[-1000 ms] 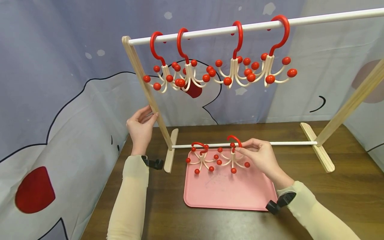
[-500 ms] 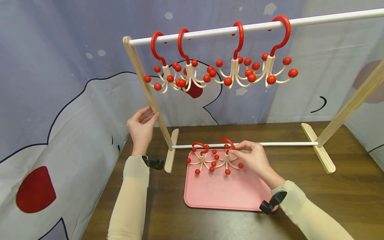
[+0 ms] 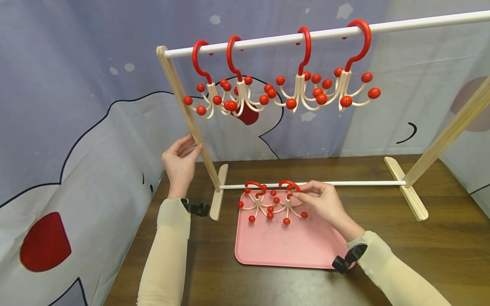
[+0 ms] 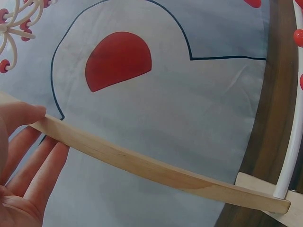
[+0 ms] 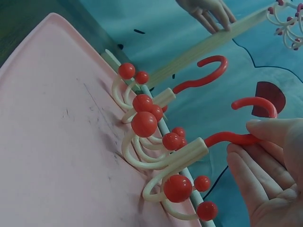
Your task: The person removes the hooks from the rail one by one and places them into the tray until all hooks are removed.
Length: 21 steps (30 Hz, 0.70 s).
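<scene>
My right hand [image 3: 325, 202] pinches the red hook of a multi-arm hanger [image 5: 187, 153], its cream arms tipped with red balls. This hanger is upright on the pink tray [image 3: 294, 250], to the right of a second, similar hanger [image 3: 258, 203]. Some of their arms overlap in the head view. My left hand [image 3: 180, 163] grips the left wooden post [image 4: 123, 158] of a rack between thumb and fingers. Several more such hangers [image 3: 300, 87] hang by their red hooks from the rack's white top rail [image 3: 268, 41].
A lower white bar [image 3: 367, 183] runs behind the tray between the wooden feet [image 3: 406, 189]. The right post [image 3: 451, 127] leans outward in view. A patterned curtain [image 3: 115, 140] stands behind the brown table [image 3: 206, 263].
My right hand has moved left with its hanger, bringing it closer to the other one on the tray, and the hook has dipped lower. My left hand stays on the post.
</scene>
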Available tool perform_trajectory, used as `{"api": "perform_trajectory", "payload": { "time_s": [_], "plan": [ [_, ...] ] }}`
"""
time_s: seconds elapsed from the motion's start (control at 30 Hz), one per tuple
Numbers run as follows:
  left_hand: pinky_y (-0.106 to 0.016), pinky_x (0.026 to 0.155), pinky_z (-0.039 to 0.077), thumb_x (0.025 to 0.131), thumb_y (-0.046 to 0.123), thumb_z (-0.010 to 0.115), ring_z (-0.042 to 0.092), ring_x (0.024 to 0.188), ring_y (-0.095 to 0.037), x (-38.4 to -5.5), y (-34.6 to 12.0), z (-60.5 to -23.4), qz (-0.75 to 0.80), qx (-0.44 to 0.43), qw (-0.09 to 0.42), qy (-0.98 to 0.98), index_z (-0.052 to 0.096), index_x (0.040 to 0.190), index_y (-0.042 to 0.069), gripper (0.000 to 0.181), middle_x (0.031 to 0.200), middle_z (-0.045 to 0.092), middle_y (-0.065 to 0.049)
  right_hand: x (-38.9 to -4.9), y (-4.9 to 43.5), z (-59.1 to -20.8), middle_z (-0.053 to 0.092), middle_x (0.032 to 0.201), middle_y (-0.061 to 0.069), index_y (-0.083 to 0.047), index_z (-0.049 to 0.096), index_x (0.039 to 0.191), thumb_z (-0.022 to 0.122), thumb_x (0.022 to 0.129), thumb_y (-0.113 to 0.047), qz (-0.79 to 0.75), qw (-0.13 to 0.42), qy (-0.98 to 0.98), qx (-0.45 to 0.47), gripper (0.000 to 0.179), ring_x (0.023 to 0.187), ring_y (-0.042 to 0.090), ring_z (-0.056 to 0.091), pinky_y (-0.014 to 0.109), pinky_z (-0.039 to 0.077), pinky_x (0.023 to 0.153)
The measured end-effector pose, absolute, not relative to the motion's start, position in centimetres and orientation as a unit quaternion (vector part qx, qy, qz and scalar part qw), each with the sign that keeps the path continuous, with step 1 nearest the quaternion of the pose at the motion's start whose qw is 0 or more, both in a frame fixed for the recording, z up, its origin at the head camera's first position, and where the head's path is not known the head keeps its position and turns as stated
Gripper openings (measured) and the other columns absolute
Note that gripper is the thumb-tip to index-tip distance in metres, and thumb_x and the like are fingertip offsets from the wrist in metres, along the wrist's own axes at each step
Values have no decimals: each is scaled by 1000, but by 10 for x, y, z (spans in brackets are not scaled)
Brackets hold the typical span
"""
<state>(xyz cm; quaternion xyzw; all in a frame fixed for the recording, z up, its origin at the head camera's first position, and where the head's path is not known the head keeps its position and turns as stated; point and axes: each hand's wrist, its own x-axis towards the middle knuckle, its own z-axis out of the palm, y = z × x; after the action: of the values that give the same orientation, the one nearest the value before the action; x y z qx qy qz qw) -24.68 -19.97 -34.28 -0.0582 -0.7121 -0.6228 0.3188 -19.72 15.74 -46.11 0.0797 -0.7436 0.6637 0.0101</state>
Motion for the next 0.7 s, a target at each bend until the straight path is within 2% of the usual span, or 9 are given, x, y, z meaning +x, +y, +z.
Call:
{"api": "perform_trajectory", "payload": {
  "time_s": [0.23, 0.4, 0.7],
  "plan": [
    [-29, 85, 61, 85, -11, 78, 73, 94, -33, -246, -199, -343, -623, -61, 320, -711, 71, 117, -10, 33, 112, 71, -25, -199, 163, -465, 74, 105, 22, 10, 71, 111, 82, 88, -8, 652, 5, -753, 81, 33, 92, 16, 74, 25, 62, 79],
    [-29, 85, 61, 85, -11, 77, 73, 94, -32, -246, -199, -344, -624, -59, 319, -711, 71, 117, -10, 33, 112, 71, -24, -197, 174, -457, 73, 114, 19, 4, 71, 122, 85, 87, -16, 638, -2, -765, 84, 43, 98, 16, 73, 23, 60, 83],
    [-28, 85, 61, 85, -9, 78, 74, 93, -27, -248, -199, -343, -615, -55, 325, -717, 72, 116, -10, 31, 112, 72, -23, -195, 210, -436, 72, 118, 18, 6, 69, 124, 83, 88, -16, 638, 50, -763, 91, 44, 100, 10, 72, 21, 59, 85]
  ]
}}
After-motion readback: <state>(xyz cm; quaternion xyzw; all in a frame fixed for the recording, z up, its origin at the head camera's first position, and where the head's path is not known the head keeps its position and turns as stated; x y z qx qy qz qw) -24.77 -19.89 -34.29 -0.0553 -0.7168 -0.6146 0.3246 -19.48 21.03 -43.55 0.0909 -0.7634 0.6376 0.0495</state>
